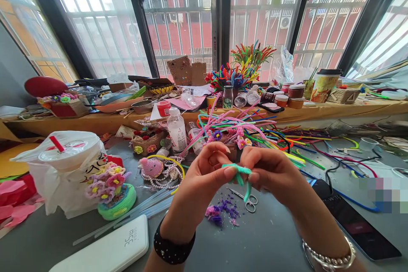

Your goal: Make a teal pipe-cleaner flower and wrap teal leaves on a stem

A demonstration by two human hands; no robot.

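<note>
Between my two hands is a short, bent piece of mint-green pipe cleaner (247,190), folded with one end hanging down. My left hand (212,165) pinches its left side between thumb and fingers. On the other side, my right hand (266,168) grips it near the fold. Both hands hover above the grey table. Beneath them lie small scissors (250,205) and a scatter of purple and pink fuzzy clippings (223,210). Beyond my hands spreads a pile of pink and other coloured pipe cleaners (219,121).
A bagged drink cup (68,157), a flower pot craft (117,202) and a white power bank (108,244) occupy the left. Clear glue sticks (140,206) lie beside them. A black phone (360,225) rests at right. Behind, a cluttered ledge (191,117) runs under the windows.
</note>
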